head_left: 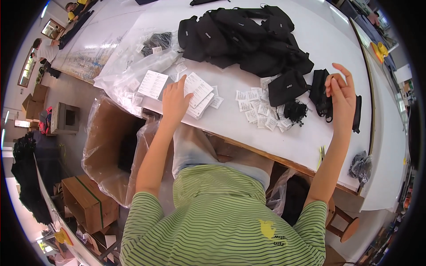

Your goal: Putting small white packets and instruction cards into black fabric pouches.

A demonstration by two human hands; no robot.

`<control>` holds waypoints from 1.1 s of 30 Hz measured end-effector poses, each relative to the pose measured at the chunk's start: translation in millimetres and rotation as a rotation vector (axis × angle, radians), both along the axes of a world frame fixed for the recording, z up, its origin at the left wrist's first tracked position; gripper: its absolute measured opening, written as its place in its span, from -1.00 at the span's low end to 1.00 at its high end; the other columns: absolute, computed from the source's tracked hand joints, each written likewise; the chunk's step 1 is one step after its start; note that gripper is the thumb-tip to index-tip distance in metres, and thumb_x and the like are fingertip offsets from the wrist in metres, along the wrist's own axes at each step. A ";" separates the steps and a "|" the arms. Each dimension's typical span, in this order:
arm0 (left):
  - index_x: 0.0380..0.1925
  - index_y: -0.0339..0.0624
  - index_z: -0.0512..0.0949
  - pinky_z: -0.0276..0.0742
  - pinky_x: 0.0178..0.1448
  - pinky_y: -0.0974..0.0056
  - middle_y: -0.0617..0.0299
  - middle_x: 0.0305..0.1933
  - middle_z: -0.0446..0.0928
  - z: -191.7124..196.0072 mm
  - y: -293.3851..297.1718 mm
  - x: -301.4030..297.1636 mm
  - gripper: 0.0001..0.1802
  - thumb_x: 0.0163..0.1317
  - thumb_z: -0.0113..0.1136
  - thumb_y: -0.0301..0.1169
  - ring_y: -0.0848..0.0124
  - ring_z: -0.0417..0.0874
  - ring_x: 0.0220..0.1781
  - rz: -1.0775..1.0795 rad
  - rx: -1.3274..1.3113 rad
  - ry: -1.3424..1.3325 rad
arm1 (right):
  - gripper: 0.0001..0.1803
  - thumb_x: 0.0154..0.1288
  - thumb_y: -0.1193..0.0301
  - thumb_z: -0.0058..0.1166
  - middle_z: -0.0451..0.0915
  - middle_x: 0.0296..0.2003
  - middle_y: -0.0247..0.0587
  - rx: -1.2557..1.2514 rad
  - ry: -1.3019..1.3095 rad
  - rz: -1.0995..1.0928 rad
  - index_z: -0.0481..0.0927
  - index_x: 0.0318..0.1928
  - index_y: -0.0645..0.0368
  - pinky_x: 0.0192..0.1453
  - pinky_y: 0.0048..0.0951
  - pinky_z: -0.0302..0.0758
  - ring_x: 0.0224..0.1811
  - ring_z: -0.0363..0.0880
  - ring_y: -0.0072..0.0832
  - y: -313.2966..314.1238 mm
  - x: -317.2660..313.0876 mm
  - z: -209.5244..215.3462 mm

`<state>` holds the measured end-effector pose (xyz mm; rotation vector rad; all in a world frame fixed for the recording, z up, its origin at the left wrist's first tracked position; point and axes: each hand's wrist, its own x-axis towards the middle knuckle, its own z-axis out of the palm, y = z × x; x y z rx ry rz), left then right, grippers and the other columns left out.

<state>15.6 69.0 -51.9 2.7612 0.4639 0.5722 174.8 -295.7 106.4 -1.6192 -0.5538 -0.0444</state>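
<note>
My left hand [176, 101] lies with outstretched fingers at the left edge of a stack of white printed cards [200, 91]. Another white card [152, 84] is just left of it. On the right, my right hand [342, 91] is raised over the table, its fingers bent but apart, and nothing shows in it. Black pouches [318, 88] lie beside and partly behind that hand. Between my hands, a black drawstring pouch [286, 88] rests near a spread of small white labels [257, 106] and a tangle of thin black strings [295, 111].
A large heap of black pouches [239, 37] covers the far middle of the white table [230, 117]. Clear plastic bags [128, 73] sit at the left, above a plastic-lined box [104, 146]. Yellow snips [321, 155] lie near the front edge. People stand at the far left.
</note>
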 end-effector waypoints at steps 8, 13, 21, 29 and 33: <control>0.20 -0.22 0.32 0.36 0.09 0.07 -0.02 -0.11 0.44 9.6 2.5 3.1 -0.25 -0.07 0.39 -0.49 0.00 0.45 0.00 -0.042 0.002 -0.043 | -0.63 0.32 0.59 -0.01 0.48 -0.46 -0.37 -0.198 -0.012 0.206 0.39 0.13 0.22 -0.35 -0.67 0.26 -0.45 0.33 -0.71 10.5 -5.5 2.9; -0.08 -0.35 0.43 0.43 0.04 0.08 -0.10 -0.13 0.50 22.4 4.6 1.6 -0.56 0.01 0.31 -0.48 -0.04 0.50 -0.06 -0.121 -0.143 -0.020 | -0.61 0.28 0.62 0.02 0.40 -0.57 -0.43 0.022 -0.063 0.025 0.40 0.13 0.22 -0.39 -0.67 0.26 -0.50 0.33 -0.71 3.2 -31.8 19.2; -0.01 -0.29 0.35 0.39 0.09 0.34 0.17 -0.26 0.52 66.3 -92.7 -5.4 -0.58 0.22 0.24 -0.36 0.40 0.53 -0.06 -0.274 -1.100 0.025 | -0.60 0.27 0.63 -0.05 0.44 -0.50 -0.38 0.133 0.321 0.218 0.38 0.13 0.19 -0.29 -0.62 0.33 -0.44 0.38 -0.68 23.7 -83.8 -59.7; 0.05 -0.21 0.30 0.33 0.17 0.33 0.21 -0.08 0.46 71.9 -171.9 -19.0 -0.37 0.07 0.43 -0.31 0.46 0.43 0.06 -0.411 -1.183 -0.123 | -0.58 0.17 0.65 0.01 0.44 -0.55 -0.39 0.018 0.034 0.015 0.42 0.08 0.19 -0.30 -0.60 0.30 -0.49 0.33 -0.66 44.2 -113.5 -96.7; -0.07 -0.22 0.43 0.40 0.00 0.39 0.30 -0.21 0.47 64.9 -176.5 -19.6 -0.58 0.11 0.37 -0.38 0.50 0.50 -0.13 -0.341 -1.375 0.002 | -0.56 0.14 0.67 0.04 0.45 -0.55 -0.39 -0.040 -0.102 -0.045 0.46 0.07 0.17 -0.34 -0.59 0.36 -0.50 0.35 -0.64 50.3 -120.6 -95.9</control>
